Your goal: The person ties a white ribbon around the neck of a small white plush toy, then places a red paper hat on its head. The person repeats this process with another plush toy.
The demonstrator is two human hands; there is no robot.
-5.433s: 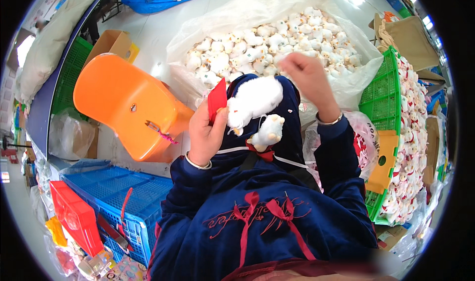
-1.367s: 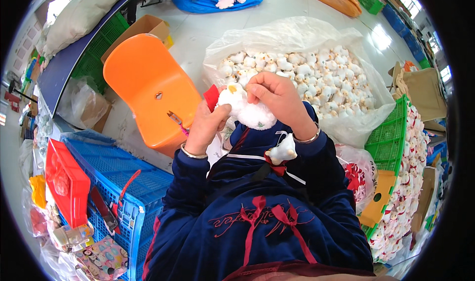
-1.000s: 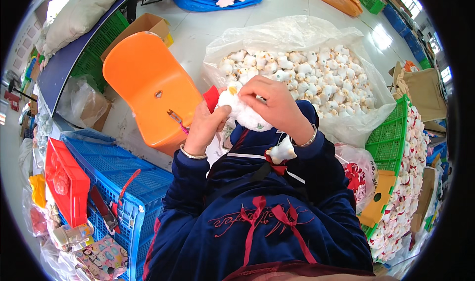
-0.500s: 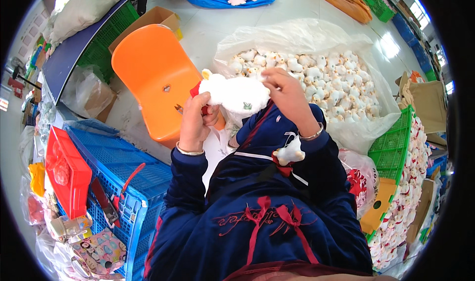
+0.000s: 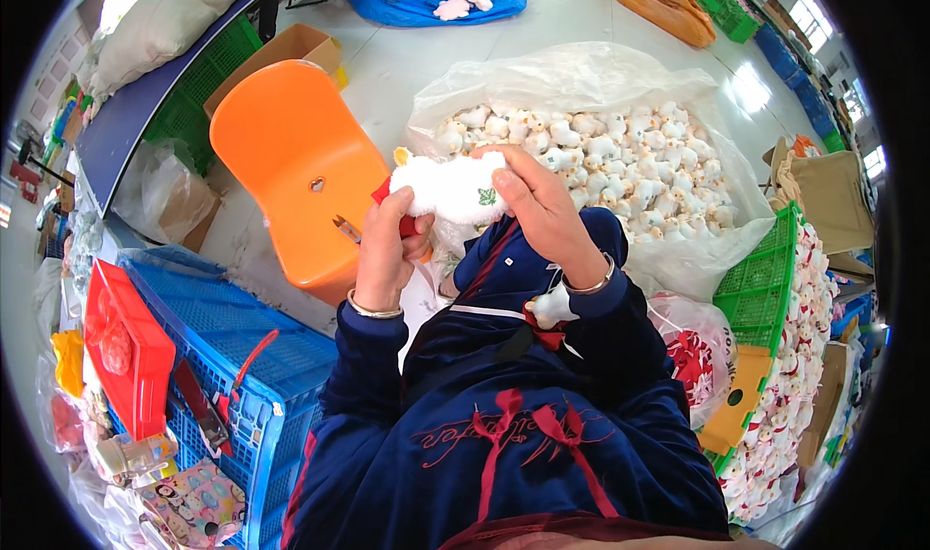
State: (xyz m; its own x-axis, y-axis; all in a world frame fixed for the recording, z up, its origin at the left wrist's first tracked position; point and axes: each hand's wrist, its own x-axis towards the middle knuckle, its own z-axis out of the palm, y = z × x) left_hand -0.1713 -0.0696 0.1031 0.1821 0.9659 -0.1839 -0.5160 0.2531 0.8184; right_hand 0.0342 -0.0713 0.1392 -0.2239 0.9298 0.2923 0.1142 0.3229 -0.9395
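Between my two hands is a white plush toy [image 5: 448,188] with an orange tip, a red band at its left end and a small green mark near its right end. My left hand [image 5: 389,245] grips the banded end, thumb on top. On the right end, my right hand [image 5: 544,206] is closed, with fingers behind and thumb in front. Another small white plush toy [image 5: 552,308] with a red piece rests by my right forearm. Beyond my hands, a clear plastic sack [image 5: 591,61] lies spread, filled with similar white plush toys [image 5: 630,157].
An orange chair [image 5: 291,133] holding snips [image 5: 346,228] stands ahead left. At left are a blue crate [image 5: 228,308] and a red tray [image 5: 126,351]. To the right, a green crate [image 5: 760,269] stands before piled finished toys [image 5: 790,385], near a bag of red pieces [image 5: 693,356].
My right hand has come down from the toy's upper right edge and now grips its right end. The toy's green mark faces me more squarely. The whole view has shifted slightly.
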